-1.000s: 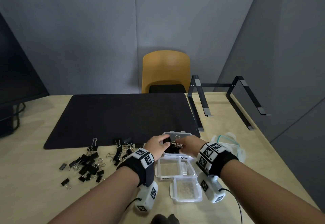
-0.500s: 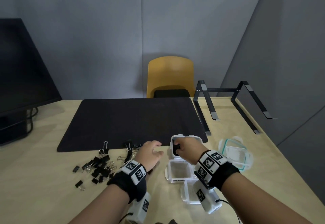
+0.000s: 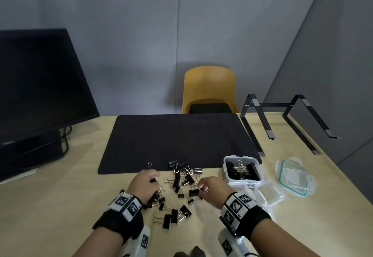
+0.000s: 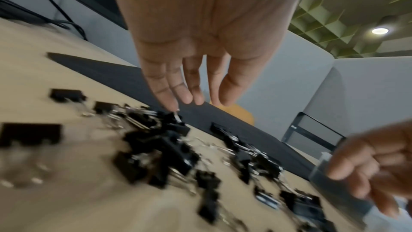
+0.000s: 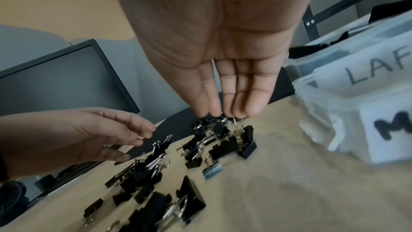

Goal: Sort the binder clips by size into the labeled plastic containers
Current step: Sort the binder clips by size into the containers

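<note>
The clips (image 3: pixel 177 182) are black with silver wire handles, strewn on a pale tan table (image 3: pixel 60 206). The mat (image 3: pixel 177 141) is black, the chair (image 3: pixel 210 87) yellow. The tubs (image 3: pixel 242 171) are clear, with black lettering on white labels (image 5: pixel 387 135). One lid (image 3: pixel 294 178) looks green-rimmed. The wristbands (image 3: pixel 126 206) carry black-and-white square codes.

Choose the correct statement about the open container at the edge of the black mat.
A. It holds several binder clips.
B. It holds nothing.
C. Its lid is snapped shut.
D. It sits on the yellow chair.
A: the head view shows the open container holding black binder clips with silver handles, on the desk by the black mat.
</note>
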Tool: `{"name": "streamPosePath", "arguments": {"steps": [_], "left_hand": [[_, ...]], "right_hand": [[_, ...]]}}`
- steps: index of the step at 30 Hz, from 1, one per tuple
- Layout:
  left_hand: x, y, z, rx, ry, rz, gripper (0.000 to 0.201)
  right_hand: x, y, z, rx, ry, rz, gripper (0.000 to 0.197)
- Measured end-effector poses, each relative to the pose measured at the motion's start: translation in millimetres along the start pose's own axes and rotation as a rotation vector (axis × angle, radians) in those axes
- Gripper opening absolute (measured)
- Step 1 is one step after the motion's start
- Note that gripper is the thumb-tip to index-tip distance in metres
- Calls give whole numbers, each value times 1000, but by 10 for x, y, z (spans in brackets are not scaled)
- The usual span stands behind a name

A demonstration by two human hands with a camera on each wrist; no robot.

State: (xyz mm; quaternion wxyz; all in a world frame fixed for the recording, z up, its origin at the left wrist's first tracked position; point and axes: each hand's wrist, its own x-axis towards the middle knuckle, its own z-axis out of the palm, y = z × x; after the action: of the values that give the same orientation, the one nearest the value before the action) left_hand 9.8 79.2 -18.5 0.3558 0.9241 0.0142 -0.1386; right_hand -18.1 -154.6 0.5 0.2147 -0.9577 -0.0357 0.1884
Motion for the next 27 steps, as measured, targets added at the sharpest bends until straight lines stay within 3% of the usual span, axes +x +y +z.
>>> {"name": "streamPosePath", "arguments": {"steps": [4,11,18,27], "left_hand": [[21,-248,-230,50,15,-32,38],[25,-416,-280,120,-76,21,44],[79,-474,-222,153,-88,55,50],[141,-458,-182,226,-52,98,24]], "right_hand": [[47,-84,159,13,38,21,34],[272,-245,296,71,194,33,43],[402,-291,373,11,120,64,40],[458,-298,472,-2,155,145,34]]}}
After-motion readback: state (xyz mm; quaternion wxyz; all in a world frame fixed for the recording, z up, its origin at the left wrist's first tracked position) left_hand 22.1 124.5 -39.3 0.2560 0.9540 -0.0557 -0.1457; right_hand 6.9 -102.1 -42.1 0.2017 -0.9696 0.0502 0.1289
